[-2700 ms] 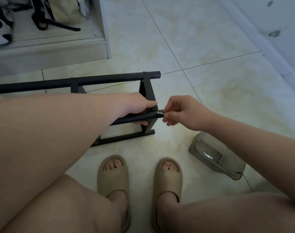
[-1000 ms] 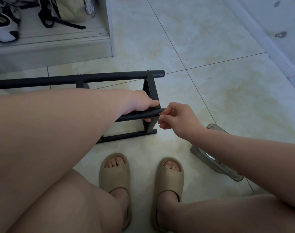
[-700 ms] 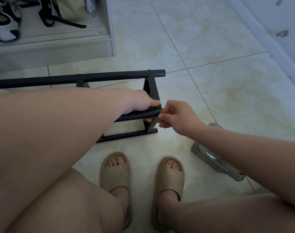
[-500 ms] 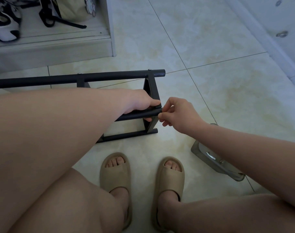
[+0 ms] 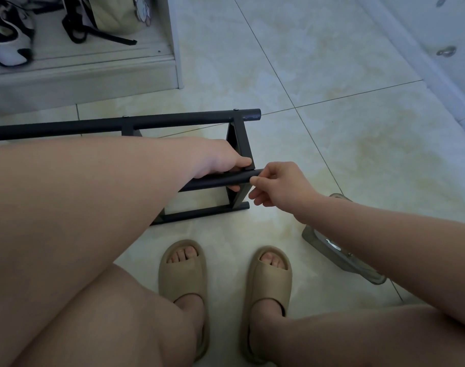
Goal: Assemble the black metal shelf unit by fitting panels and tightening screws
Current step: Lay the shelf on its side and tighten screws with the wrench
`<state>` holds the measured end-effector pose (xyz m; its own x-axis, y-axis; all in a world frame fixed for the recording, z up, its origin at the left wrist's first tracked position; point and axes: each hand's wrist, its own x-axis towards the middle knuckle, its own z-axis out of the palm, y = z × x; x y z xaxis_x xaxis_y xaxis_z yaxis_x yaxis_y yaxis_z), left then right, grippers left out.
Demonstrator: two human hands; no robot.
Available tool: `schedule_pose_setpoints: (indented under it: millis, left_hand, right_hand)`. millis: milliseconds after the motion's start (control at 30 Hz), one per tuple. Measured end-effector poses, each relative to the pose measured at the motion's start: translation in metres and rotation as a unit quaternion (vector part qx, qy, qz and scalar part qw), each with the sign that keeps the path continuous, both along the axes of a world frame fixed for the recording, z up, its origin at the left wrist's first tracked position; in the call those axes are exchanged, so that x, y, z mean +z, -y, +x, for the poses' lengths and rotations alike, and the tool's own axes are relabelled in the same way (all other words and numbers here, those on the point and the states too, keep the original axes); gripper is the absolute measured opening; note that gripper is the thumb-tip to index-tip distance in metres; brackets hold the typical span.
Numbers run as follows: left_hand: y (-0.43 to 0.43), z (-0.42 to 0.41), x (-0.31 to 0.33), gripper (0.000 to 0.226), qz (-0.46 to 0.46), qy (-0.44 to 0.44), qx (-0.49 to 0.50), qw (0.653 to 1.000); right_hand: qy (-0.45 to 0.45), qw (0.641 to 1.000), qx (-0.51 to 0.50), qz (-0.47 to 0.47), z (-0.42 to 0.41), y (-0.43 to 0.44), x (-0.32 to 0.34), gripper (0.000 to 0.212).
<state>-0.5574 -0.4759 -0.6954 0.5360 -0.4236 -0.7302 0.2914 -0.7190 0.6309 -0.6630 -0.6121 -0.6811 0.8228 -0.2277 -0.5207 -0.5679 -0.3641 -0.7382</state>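
Two hands mid-frame: left hand clamps black round metal tube; right hand pinches its end, screw hidden. Likely step: tightening; next: steady tube, twist.

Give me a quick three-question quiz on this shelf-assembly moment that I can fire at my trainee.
1. True or false: the left hand grips the near tube.
2. Multiple choice: the right hand pinches at
A) a screwdriver handle
B) the end of the near tube
C) a wooden board
3. Fill in: the clear tray lies on the floor on the person's ____ side.

Key: 1 true; 2 B; 3 right.
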Motion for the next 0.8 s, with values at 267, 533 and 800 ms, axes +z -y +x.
schedule_pose_setpoints:
  millis: [267, 533, 800]
  left_hand:
    - [0.0002, -0.0031, 0.0005, 0.033, 0.002, 0.005, 0.009, 1.000]
    - [0.0013, -0.0012, 0.0004, 0.034, 0.018, 0.013, 0.015, 1.000]
    - [0.0036, -0.0021, 0.0019, 0.036, 0.035, 0.037, 0.020, 0.999]
  right_hand:
    - [0.021, 0.967, 0.165, -0.194, 0.0074, 0.0024, 0.0046, 0.023]
    - [-0.004, 0.992, 0.075, -0.103, 0.0037, -0.0013, 0.0007, 0.022]
    - [-0.048, 0.999, 0.022, -0.003, 0.0024, -0.0041, 0.0025, 0.028]
